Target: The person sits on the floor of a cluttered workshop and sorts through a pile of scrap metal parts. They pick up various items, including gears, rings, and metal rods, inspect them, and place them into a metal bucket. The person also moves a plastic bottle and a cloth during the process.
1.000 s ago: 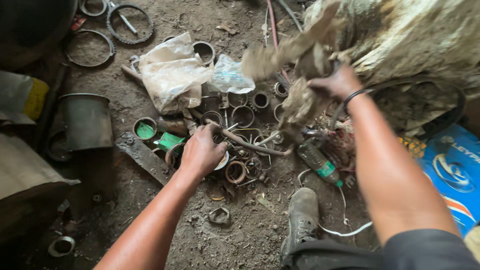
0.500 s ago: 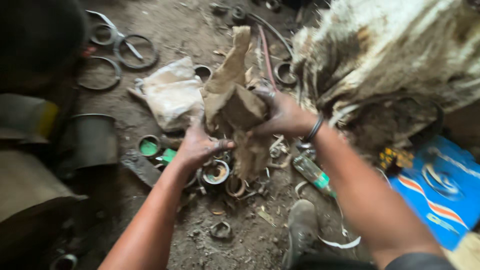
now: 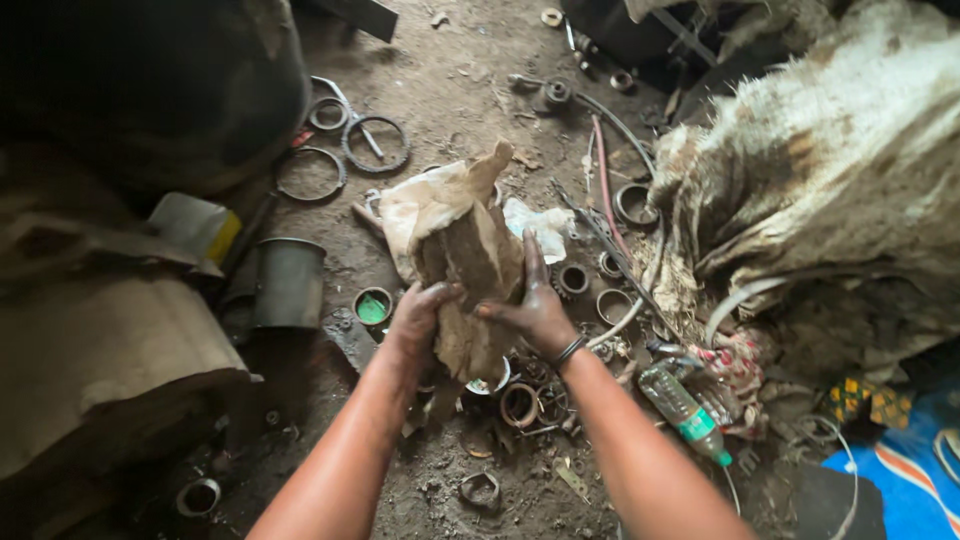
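Between my left hand point(image 3: 415, 320) and right hand point(image 3: 535, 310), a grimy rag point(image 3: 465, 255) is gripped. Loose folds could slip onto the metal rings point(image 3: 520, 405) below.

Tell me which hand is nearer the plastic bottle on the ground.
The right hand: it grips the dirty rag up and left of the plastic bottle. The left hand holds the rag's far side, farther away.

a grimy repair workshop; metal rings point(image 3: 310, 172) and bearings point(image 3: 573, 279) litter the dirt floor point(image 3: 450, 70)
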